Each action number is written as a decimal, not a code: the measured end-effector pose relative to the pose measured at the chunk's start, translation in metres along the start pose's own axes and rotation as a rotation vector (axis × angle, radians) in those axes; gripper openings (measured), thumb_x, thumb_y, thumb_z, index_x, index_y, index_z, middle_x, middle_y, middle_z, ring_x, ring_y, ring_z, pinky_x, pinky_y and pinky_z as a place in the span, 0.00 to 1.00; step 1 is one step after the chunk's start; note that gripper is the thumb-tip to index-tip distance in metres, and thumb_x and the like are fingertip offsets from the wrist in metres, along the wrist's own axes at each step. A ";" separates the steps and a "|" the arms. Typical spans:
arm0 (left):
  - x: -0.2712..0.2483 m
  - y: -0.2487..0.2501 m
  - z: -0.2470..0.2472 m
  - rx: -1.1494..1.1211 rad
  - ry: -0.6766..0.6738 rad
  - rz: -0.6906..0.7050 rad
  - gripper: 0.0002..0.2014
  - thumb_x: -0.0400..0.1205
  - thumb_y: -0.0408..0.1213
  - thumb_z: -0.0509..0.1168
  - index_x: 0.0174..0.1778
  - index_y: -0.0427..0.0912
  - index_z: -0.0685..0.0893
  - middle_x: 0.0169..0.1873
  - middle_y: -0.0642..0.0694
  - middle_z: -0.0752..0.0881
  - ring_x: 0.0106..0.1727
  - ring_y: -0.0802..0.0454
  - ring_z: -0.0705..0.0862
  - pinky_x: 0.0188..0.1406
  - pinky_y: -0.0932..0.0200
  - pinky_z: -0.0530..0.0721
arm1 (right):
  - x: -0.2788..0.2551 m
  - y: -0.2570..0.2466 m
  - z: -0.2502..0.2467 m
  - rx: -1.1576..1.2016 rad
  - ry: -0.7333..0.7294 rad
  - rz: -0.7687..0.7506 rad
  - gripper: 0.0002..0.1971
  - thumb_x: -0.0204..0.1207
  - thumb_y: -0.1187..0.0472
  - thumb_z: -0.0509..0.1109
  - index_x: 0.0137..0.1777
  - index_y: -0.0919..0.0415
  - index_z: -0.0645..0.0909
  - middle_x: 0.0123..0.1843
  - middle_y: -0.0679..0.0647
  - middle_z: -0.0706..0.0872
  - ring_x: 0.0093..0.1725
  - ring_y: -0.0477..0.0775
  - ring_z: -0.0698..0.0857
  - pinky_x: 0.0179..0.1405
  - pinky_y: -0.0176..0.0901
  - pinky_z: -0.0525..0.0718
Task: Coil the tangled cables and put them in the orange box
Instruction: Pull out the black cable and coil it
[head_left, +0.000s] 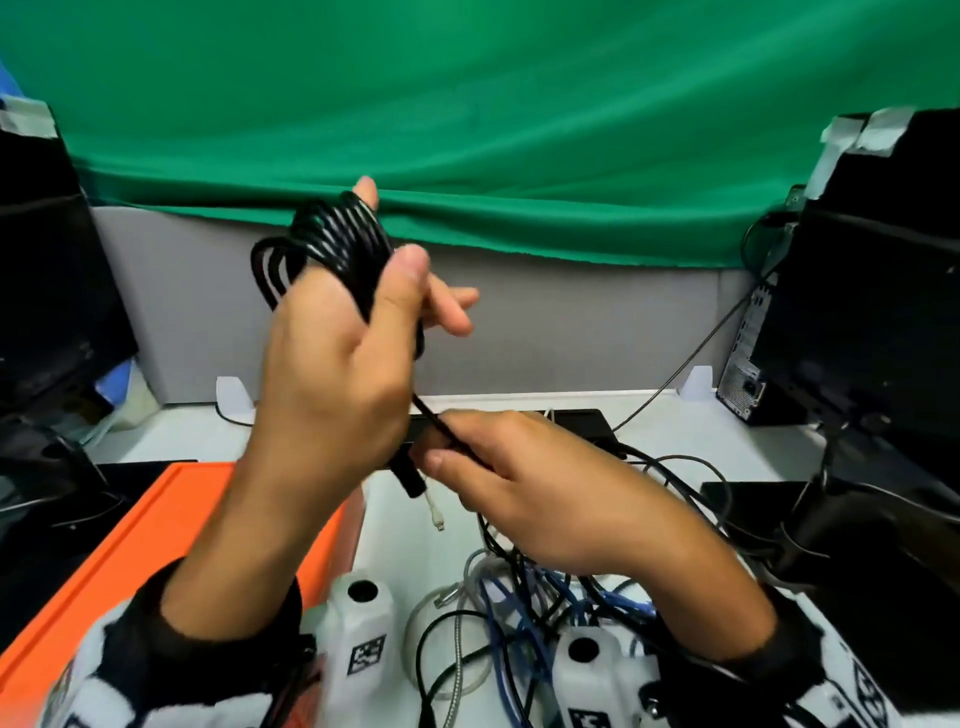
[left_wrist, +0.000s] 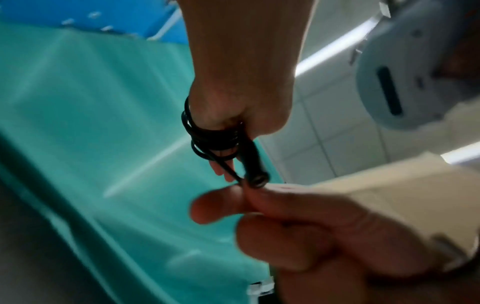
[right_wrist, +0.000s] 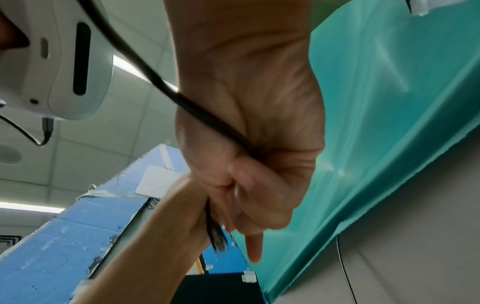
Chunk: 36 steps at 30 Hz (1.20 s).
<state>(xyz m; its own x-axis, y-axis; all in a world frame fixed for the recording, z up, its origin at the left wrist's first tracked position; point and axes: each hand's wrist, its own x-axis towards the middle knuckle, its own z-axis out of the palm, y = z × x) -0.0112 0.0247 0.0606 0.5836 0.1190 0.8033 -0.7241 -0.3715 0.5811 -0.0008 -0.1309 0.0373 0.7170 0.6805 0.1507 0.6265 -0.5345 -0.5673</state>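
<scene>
in the middle of the head view the left hand is being held up above the desk, with a black cable sitting in several loops around its fingers; the thumb is pressing against the side of the bundle and two fingertips are sticking out to the right, loosely spread. from the coil one strand is running down and to the right into the right hand, which is lying lower, just right of centre, with its thumb and curled fingers pinching that strand. the cable's black plug is hanging just left of the right thumb, over the white desk. the orange box is sitting at the lower left of the frame, partly behind the left forearm, and how much it is holding cannot be told. at the bottom centre a tangle of cables, blue, grey and black, is lying on the desk under the right wrist, and a white cable end is showing just below the plug. a green cloth is filling the upper half of the frame, with dark computer cases at both edges. in the left wrist view the loops are showing around the fingers at centre, with the plug pointing down toward the blurred pinching fingers of the other hand. in the right wrist view the hand is closing on the cable strand crossing from the upper left, and the blurred plug is showing below it.
</scene>
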 end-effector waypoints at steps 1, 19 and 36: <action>-0.001 0.000 -0.002 0.231 -0.056 0.051 0.19 0.92 0.43 0.54 0.43 0.64 0.87 0.33 0.52 0.90 0.51 0.50 0.93 0.67 0.50 0.82 | -0.002 0.001 -0.003 -0.021 -0.021 -0.001 0.13 0.89 0.46 0.60 0.48 0.51 0.79 0.35 0.48 0.81 0.33 0.51 0.78 0.35 0.56 0.80; 0.015 -0.022 -0.055 -0.049 -1.047 -0.610 0.19 0.65 0.52 0.83 0.35 0.42 0.84 0.22 0.44 0.67 0.21 0.53 0.62 0.17 0.68 0.62 | -0.019 0.021 -0.039 0.252 -0.118 -0.037 0.06 0.81 0.54 0.75 0.50 0.56 0.85 0.29 0.49 0.73 0.29 0.49 0.69 0.31 0.43 0.69; 0.028 -0.041 -0.065 -0.676 -0.422 -0.719 0.18 0.87 0.46 0.57 0.32 0.44 0.76 0.12 0.56 0.64 0.09 0.59 0.59 0.15 0.64 0.66 | 0.004 0.057 -0.041 0.539 0.296 -0.056 0.13 0.83 0.48 0.65 0.52 0.58 0.83 0.25 0.44 0.65 0.22 0.45 0.61 0.19 0.37 0.60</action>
<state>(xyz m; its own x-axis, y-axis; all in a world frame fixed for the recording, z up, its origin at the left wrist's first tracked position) 0.0110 0.1033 0.0675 0.9402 -0.2690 0.2092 -0.1380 0.2607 0.9555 0.0501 -0.1792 0.0389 0.7900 0.4915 0.3666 0.4788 -0.1210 -0.8696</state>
